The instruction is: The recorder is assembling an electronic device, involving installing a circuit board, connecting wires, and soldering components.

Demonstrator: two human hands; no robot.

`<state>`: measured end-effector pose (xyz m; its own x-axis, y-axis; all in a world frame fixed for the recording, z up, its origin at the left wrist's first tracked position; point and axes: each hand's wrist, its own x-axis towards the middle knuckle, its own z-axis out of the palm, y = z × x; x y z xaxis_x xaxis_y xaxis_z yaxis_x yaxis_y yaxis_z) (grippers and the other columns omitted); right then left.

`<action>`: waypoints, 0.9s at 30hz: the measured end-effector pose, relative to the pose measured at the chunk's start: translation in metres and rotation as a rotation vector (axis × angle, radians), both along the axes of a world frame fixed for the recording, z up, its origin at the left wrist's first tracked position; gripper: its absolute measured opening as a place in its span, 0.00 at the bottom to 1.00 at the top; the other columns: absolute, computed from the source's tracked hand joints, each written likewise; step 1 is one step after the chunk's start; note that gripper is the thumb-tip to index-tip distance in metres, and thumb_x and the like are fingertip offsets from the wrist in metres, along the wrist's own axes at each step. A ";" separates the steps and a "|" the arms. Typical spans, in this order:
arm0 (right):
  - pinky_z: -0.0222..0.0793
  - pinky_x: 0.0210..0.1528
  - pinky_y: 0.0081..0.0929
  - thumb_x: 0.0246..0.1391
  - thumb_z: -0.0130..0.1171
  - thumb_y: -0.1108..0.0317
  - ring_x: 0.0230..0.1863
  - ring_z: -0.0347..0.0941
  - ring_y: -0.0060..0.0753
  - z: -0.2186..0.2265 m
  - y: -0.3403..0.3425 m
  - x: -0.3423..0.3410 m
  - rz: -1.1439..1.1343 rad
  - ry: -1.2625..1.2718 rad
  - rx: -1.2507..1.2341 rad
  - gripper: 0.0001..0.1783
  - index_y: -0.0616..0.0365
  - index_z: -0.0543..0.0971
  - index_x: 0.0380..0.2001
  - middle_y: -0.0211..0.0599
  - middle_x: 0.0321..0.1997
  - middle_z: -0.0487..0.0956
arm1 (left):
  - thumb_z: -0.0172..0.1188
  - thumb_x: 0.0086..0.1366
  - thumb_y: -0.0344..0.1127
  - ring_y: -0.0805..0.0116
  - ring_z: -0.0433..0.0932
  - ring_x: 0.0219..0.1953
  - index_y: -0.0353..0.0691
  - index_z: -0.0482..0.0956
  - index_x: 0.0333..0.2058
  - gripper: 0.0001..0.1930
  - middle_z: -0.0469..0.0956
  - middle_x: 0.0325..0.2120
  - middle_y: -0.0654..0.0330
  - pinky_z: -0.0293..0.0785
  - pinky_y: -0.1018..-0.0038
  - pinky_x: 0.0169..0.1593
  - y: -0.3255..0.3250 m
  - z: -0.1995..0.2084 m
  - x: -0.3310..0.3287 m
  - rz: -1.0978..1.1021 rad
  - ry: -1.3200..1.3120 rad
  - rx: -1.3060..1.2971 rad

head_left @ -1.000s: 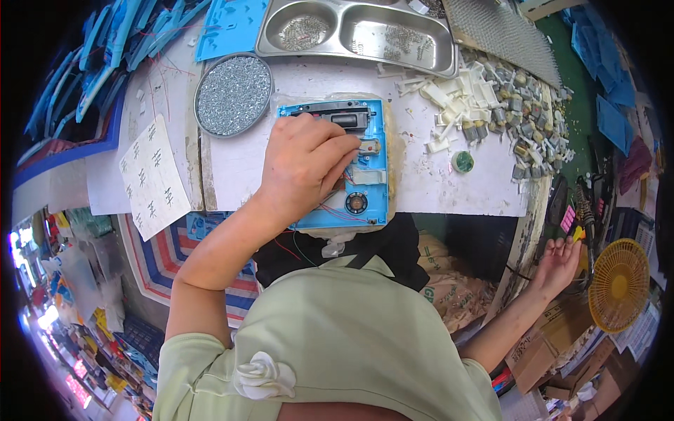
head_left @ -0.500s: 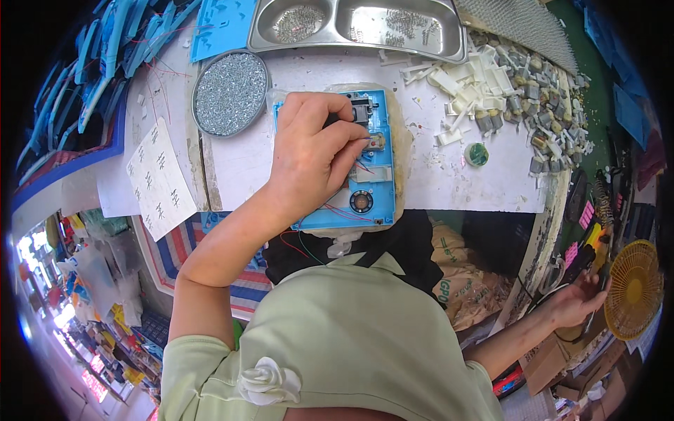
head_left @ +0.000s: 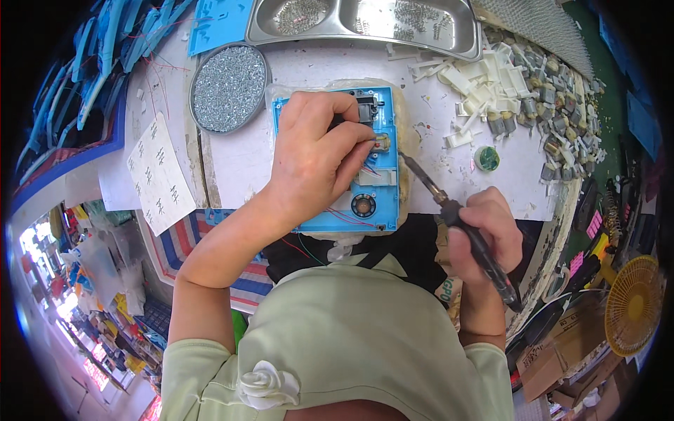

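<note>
A blue plastic casing [head_left: 391,200] lies on a pale, plastic-wrapped pad [head_left: 407,133] near the table's front edge. In it sit a round speaker [head_left: 363,204], a black part near the top and a small metal part [head_left: 381,142] with thin wires. My left hand [head_left: 314,151] rests over the casing's left side, thumb and fingertips pinched on a thin wire beside the metal part; the wire's end is mostly hidden. My right hand [head_left: 488,231] grips the dark handle of a soldering iron [head_left: 456,210]. Its tip points up and left, close to the casing's right edge.
At the left back stands a round dish [head_left: 230,88] of small screws, with a metal tray [head_left: 365,35] of small parts behind. White plastic pieces [head_left: 491,77] and small motors [head_left: 562,105] pile up at the right. A green-topped solder spool [head_left: 486,158] and marked paper [head_left: 161,175] lie nearby.
My right hand has come in from the far right with the soldering iron, bringing it to the casing's right side. My left hand keeps its pinch at nearly the same spot.
</note>
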<state>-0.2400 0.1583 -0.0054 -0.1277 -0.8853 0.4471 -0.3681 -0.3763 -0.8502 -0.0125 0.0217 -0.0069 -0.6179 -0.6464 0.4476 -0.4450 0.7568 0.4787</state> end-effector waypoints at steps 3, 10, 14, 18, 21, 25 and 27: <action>0.61 0.24 0.29 0.44 0.71 0.78 0.21 0.66 0.36 -0.003 -0.008 0.005 0.019 0.064 -0.039 0.16 0.61 0.81 0.39 0.35 0.21 0.73 | 0.72 0.48 0.23 0.58 0.70 0.39 0.40 0.85 0.33 0.11 0.74 0.37 0.59 0.68 0.67 0.40 0.000 0.000 0.000 0.001 -0.002 0.005; 0.61 0.24 0.28 0.45 0.70 0.78 0.20 0.66 0.35 -0.005 -0.017 0.009 0.012 0.086 -0.063 0.16 0.61 0.81 0.40 0.34 0.21 0.74 | 0.72 0.48 0.23 0.58 0.70 0.39 0.41 0.85 0.34 0.12 0.74 0.37 0.59 0.68 0.67 0.41 0.000 0.002 0.001 0.001 -0.011 0.003; 0.61 0.23 0.28 0.45 0.70 0.78 0.20 0.66 0.34 -0.006 -0.019 0.010 0.017 0.106 -0.061 0.16 0.61 0.81 0.40 0.34 0.21 0.75 | 0.72 0.48 0.23 0.58 0.70 0.40 0.41 0.85 0.34 0.13 0.74 0.37 0.60 0.67 0.66 0.42 0.000 0.001 0.001 0.001 -0.015 0.005; 0.60 0.23 0.29 0.45 0.71 0.78 0.19 0.65 0.34 -0.005 -0.022 0.011 0.024 0.140 -0.076 0.16 0.60 0.81 0.40 0.33 0.21 0.74 | 0.72 0.48 0.23 0.58 0.70 0.39 0.42 0.84 0.34 0.13 0.74 0.37 0.60 0.67 0.66 0.42 0.000 -0.001 0.001 0.000 -0.007 -0.004; 0.59 0.23 0.29 0.44 0.71 0.78 0.19 0.65 0.35 -0.004 -0.024 0.010 0.040 0.174 -0.080 0.17 0.59 0.81 0.40 0.32 0.20 0.73 | 0.72 0.48 0.23 0.58 0.71 0.39 0.42 0.84 0.34 0.13 0.74 0.37 0.60 0.66 0.66 0.42 0.001 -0.001 0.001 0.003 -0.007 -0.007; 0.59 0.23 0.29 0.43 0.71 0.78 0.20 0.64 0.36 -0.001 -0.025 0.010 0.045 0.205 -0.080 0.17 0.58 0.81 0.40 0.32 0.20 0.72 | 0.72 0.47 0.24 0.58 0.71 0.39 0.42 0.84 0.34 0.13 0.74 0.37 0.60 0.66 0.65 0.42 0.000 -0.001 0.000 0.005 -0.005 -0.009; 0.59 0.24 0.30 0.42 0.71 0.78 0.20 0.64 0.36 0.000 -0.024 0.008 0.049 0.212 -0.082 0.17 0.58 0.81 0.39 0.33 0.20 0.72 | 0.72 0.47 0.24 0.58 0.71 0.39 0.42 0.84 0.34 0.13 0.74 0.37 0.60 0.66 0.65 0.42 0.001 -0.001 0.000 0.010 0.000 -0.017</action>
<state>-0.2319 0.1344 -0.0056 0.0187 -0.8480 0.5297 -0.5149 -0.4623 -0.7219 -0.0123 0.0225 -0.0080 -0.6113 -0.6446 0.4591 -0.4525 0.7606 0.4656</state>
